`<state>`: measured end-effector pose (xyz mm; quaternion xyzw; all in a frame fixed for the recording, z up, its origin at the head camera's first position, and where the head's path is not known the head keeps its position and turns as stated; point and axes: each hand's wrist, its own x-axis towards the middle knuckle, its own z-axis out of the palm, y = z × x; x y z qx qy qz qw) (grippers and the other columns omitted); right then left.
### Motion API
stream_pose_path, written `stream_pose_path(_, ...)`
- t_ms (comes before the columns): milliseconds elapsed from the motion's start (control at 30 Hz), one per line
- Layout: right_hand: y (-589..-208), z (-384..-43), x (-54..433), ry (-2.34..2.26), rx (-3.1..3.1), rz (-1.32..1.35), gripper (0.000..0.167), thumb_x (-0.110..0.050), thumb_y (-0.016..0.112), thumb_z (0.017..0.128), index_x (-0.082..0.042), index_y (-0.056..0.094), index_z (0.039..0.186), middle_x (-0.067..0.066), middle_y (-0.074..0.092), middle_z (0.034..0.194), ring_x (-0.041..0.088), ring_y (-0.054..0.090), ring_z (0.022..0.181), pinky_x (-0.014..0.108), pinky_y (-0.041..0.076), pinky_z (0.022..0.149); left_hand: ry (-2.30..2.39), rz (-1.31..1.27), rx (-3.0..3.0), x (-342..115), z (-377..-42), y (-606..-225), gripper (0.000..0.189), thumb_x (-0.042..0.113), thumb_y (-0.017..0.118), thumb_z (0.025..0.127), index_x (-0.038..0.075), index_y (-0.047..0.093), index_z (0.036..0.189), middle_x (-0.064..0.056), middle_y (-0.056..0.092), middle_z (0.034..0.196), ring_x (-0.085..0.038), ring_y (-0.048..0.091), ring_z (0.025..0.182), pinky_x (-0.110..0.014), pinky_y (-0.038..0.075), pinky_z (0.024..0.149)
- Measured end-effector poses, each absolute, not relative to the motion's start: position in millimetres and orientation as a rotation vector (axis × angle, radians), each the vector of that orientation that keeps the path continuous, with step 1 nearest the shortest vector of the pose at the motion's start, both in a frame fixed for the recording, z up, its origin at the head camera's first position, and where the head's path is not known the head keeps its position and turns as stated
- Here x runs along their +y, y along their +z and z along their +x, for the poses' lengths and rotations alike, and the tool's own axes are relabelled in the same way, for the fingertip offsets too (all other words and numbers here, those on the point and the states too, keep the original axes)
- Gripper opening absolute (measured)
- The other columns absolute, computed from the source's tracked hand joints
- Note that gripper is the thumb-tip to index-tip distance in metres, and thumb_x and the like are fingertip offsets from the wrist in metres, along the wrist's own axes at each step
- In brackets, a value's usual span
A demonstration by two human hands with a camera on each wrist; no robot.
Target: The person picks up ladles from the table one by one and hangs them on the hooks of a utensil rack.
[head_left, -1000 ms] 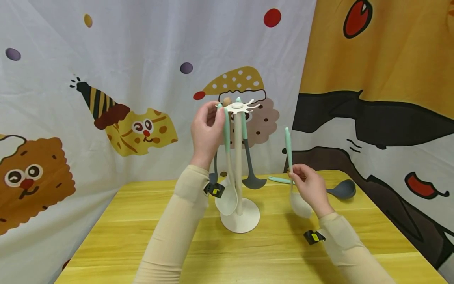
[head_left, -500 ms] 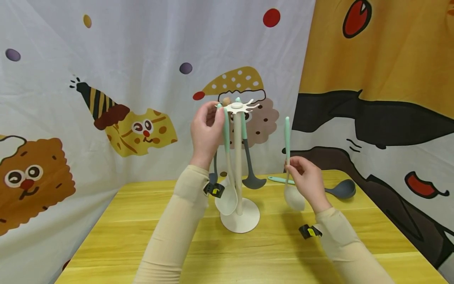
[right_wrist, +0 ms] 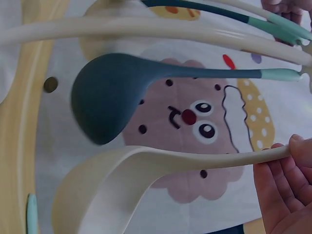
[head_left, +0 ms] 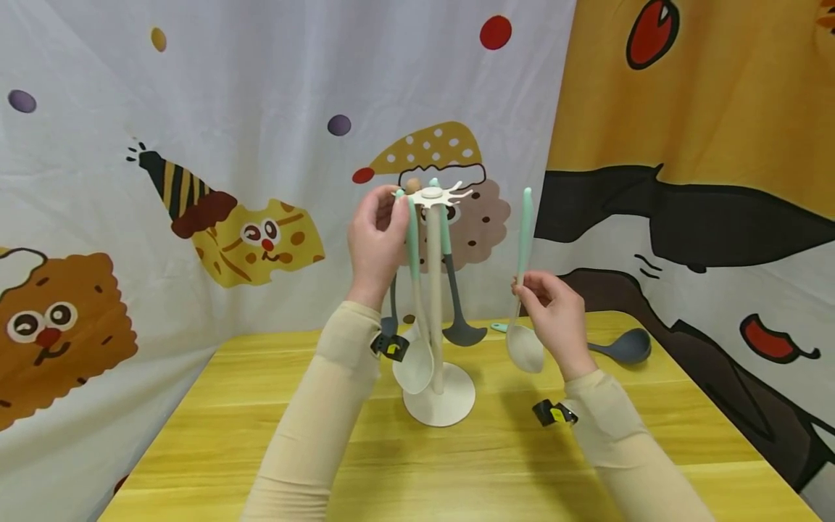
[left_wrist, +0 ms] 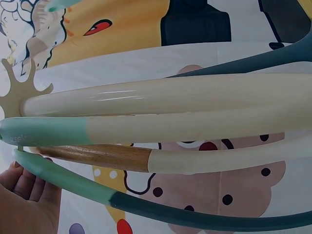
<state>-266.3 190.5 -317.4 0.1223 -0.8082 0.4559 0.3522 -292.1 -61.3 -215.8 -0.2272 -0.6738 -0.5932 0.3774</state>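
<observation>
A cream utensil rack (head_left: 438, 406) stands upright, with hooks fanning out at its top. My left hand (head_left: 377, 243) grips the rack's top at its left side, thumb beside a hanging mint handle; other fingers are partly hidden. From that side hangs a cream spoon-like utensil (head_left: 414, 366). A dark grey ladle (head_left: 464, 333) hangs toward the back right. To the right of the rack, my right hand (head_left: 554, 315) pinches a cream ladle (head_left: 525, 349) by its shaft, mint handle up and bowl down. In the right wrist view the ladle's deep bowl (right_wrist: 117, 180) shows below the hanging grey one.
Another dark grey ladle (head_left: 629, 348) lies on the wooden table (head_left: 365, 471) at the back right. A mint handle tip (head_left: 499, 327) shows near it. One hanging utensil has a brown wooden handle (left_wrist: 102, 156). A printed curtain (head_left: 261, 87) hangs behind the table.
My right hand has raised the cream ladle and carried it left, closer to the rack. The left hand keeps its place at the rack's top.
</observation>
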Motion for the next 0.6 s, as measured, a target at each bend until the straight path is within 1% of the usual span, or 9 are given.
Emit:
stream_pose_path(200,-305.8,-264.6,180.3,1.217,-2.052,0.352,0.017,-0.014,0.068,0.095,-0.005,0.072,0.108,0.007,0.073,0.097,0.004,0.062,0.078,0.015,0.048,0.069,-1.521,-0.568,-1.722,-62.6,-291.1,-214.8,0.032,0.022,0.057,0.098,-0.001,0.063,0.119,-0.01,0.065,0.109,-0.019,0.06,0.095,-0.031,0.051,0.086)
stream_pose_path(400,-296.3,-264.0,173.1,1.224,-2.032,0.376,0.016,-0.013,0.069,0.095,-0.003,0.072,0.107,0.007,0.073,0.097,0.006,0.062,0.078,0.015,0.048,0.07,-1.518,-0.563,-1.73,-63.0,-290.7,-214.5,0.031,0.023,0.057,0.098,0.001,0.064,0.119,-0.01,0.065,0.108,-0.019,0.06,0.094,-0.031,0.051,0.085)
stream_pose_path(600,-288.7,-265.0,166.9,1.242,-2.007,0.419,0.015,-0.011,0.069,0.094,-0.003,0.072,0.107,0.008,0.073,0.095,0.008,0.062,0.077,0.015,0.049,0.069,-1.513,-0.581,-1.72,-61.7,-291.0,-214.3,0.032,0.023,0.057,0.098,-0.001,0.064,0.118,-0.01,0.065,0.107,-0.02,0.059,0.093,-0.032,0.051,0.084)
